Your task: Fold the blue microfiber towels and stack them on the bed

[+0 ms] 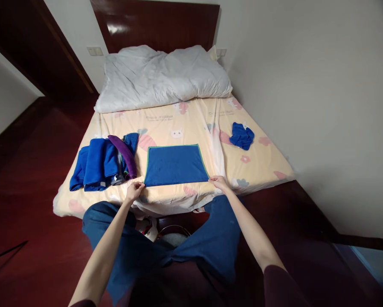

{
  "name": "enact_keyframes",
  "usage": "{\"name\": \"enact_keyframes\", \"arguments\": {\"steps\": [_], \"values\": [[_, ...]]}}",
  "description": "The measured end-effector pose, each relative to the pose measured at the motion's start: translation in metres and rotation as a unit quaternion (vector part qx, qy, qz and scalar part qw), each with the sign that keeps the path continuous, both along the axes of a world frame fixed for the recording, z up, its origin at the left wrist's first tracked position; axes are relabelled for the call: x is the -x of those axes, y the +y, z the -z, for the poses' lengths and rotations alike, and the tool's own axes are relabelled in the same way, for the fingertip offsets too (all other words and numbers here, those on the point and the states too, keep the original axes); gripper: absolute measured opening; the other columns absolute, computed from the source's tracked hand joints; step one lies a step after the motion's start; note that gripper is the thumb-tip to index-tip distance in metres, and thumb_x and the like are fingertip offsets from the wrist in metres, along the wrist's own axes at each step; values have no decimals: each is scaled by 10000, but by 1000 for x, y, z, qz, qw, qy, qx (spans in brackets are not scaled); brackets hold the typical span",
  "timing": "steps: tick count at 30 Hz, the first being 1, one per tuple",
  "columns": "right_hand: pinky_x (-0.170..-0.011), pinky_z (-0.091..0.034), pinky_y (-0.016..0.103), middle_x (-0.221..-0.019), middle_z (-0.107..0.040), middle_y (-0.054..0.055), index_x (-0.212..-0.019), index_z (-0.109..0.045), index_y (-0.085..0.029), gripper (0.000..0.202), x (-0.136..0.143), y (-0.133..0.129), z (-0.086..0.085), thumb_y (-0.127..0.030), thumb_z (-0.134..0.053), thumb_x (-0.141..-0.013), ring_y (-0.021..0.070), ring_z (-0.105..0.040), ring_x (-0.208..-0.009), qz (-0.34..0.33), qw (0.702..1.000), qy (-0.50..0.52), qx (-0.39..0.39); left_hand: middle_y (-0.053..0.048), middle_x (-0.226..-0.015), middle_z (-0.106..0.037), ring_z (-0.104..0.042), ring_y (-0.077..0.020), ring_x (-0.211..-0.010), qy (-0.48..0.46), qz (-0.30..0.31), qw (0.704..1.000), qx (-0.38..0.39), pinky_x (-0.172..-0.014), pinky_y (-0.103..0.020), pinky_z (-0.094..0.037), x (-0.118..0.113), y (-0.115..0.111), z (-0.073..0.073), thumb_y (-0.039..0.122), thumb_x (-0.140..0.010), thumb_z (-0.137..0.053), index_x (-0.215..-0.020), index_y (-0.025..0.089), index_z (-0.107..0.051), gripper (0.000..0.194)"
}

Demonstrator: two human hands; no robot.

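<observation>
A blue towel [176,165] with green edging lies flat on the bed in front of me. My left hand [135,190] pinches its near left corner. At the near right corner, my right hand [219,182] has its fingers closed on the same towel. Just left of it sits a group of rolled or folded blue towels [94,164], with a curved purple rolled towel [124,155] resting across their right side. Farther right, a crumpled blue cloth [242,136] lies by itself.
The bed [181,117] has a cream sheet printed with pink and green figures. A bunched pale quilt [166,79] spans its far end, before a dark wooden headboard [159,25]. A wall [306,106] rises at the right. My knees touch or nearly touch the bed's near edge.
</observation>
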State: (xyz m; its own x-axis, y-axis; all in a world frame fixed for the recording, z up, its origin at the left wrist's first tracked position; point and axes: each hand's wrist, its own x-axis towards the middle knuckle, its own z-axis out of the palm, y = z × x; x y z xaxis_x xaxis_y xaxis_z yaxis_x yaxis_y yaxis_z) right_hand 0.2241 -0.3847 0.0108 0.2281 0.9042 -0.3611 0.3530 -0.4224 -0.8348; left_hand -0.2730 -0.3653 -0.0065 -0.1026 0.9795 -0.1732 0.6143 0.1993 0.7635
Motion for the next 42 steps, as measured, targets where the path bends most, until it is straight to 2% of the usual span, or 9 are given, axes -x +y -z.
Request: {"name": "enact_keyframes", "arguments": {"steps": [5, 9, 13, 16, 19, 23, 28, 35, 42], "values": [[-430, -222, 207, -467, -458, -73, -782, -739, -144, 307, -3, 18, 0, -432, -803, -695, 69, -353, -443, -17, 998, 13, 53, -43, -596, -643, -645, -259, -685, 31, 43, 997, 47, -605, -326, -472, -8, 12, -22, 599, -683, -639, -586, 236, -666, 377], [-438, -172, 222, -436, -344, -99, -738, -722, -145, 390, -4, 50, 0, -517, -819, -680, 57, -277, -442, -34, 997, 6, 64, -20, -482, -502, -564, -211, -563, 44, 61, 995, 67, -533, -306, -398, -18, 38, -34, 612, -712, -592, -470, 236, -543, 450], [-444, -176, 236, -432, -309, -96, -590, -617, -170, 461, -3, 95, 6, -563, -852, -636, 54, -269, -446, -42, 997, -10, 67, -27, -446, -465, -617, -246, -600, 90, 22, 991, 95, -573, -315, -432, -35, 76, -30, 540, -719, -634, -460, 236, -534, 412], [-444, -179, 234, -425, -287, -94, -518, -513, -198, 532, -4, 130, 16, -606, -832, -641, 58, -271, -446, -46, 996, -34, 68, -69, -508, -552, -696, -308, -722, 113, -26, 987, 107, -658, -351, -507, -52, 108, -22, 506, -758, -649, -519, 232, -597, 367], [-463, -262, 226, -427, -336, -81, -513, -497, -208, 553, -5, 165, 28, -645, -804, -656, 81, -359, -454, -47, 995, -74, 42, -127, -711, -702, -737, -343, -915, 165, -57, 977, 127, -783, -383, -565, -65, 144, -17, 503, -820, -633, -685, 208, -704, 333], [-621, -460, 239, -552, -593, -21, -602, -631, -184, 433, -4, 212, 40, -573, -789, -707, 151, -608, -605, -21, 994, -106, -7, -167, -1041, -772, -728, -349, -1059, 186, -103, 970, 115, -898, -420, -572, -68, 201, -16, 482, -875, -624, -977, 178, -773, 354], [-692, -498, 250, -687, -721, 19, -700, -716, -162, 300, -2, 260, 47, -452, -756, -762, 179, -686, -698, -5, 988, -145, -49, -120, -1045, -785, -736, -272, -1022, 126, -83, 987, 48, -912, -340, -572, -58, 257, -10, 373, -843, -686, -1005, 156, -765, 282], [-652, -454, 255, -657, -705, 26, -695, -719, -149, 329, -8, 280, 56, -447, -714, -832, 165, -632, -649, -37, 976, -189, -98, -103, -907, -764, -724, -237, -892, 118, -15, 993, -2, -929, -385, -578, -42, 285, 12, 317, -804, -725, -937, 158, -752, 209], [-710, -494, 287, -757, -745, 68, -784, -746, -143, 274, -3, 285, 52, -382, -668, -893, 205, -680, -733, -2, 961, -258, -104, -118, -980, -741, -691, -234, -911, 116, -58, 991, -18, -918, -394, -558, -47, 294, 16, 302, -887, -670, -978, 139, -714, 192]]}}
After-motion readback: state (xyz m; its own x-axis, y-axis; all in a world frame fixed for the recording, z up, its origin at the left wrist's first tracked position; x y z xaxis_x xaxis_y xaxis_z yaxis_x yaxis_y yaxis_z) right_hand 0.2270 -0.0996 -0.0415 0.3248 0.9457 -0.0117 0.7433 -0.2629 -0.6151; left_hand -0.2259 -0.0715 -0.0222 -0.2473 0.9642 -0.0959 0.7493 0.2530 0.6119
